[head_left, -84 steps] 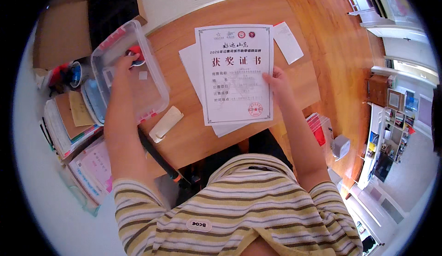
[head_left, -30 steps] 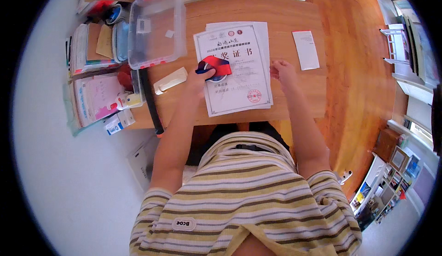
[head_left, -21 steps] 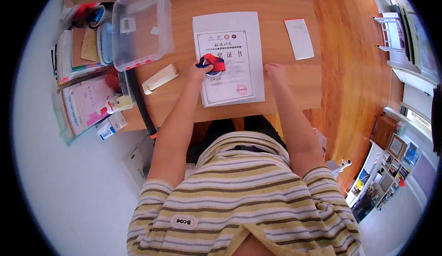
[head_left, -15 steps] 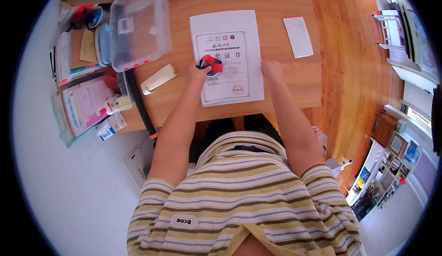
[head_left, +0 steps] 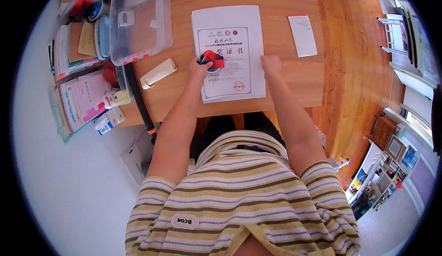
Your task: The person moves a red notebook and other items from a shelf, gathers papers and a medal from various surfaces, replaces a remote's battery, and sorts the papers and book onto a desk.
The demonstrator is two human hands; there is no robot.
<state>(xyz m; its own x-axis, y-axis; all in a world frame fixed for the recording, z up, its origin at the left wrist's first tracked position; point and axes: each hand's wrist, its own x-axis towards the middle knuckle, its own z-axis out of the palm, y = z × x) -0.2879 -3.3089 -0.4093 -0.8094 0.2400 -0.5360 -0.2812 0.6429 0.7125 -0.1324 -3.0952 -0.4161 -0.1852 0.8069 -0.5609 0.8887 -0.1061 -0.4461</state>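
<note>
A white printed certificate (head_left: 230, 83), with a dark border and a red round seal, lies on top of a white sheet on the wooden table (head_left: 294, 83). At its left edge my left hand (head_left: 199, 67) is closed on a folded red and dark blue ribbon (head_left: 215, 58), which covers part of the print. Below the ribbon shows a small bluish-white rounded piece, not clear enough to name. My right hand (head_left: 271, 65) is closed at the right edge of the paper, its fingertips pinching that edge.
A clear plastic box (head_left: 142, 30) stands at the table's left, beside stacked books and papers (head_left: 83, 94). A cream paper roll (head_left: 159, 73) and a black tube (head_left: 140, 99) lie nearer me. To the right is a white slip (head_left: 302, 35) with a red top edge.
The certificate and both hands appear slightly higher in the view. My left hand still holds the ribbon, which has shifted a little. The right hand stays at the paper's edge.
</note>
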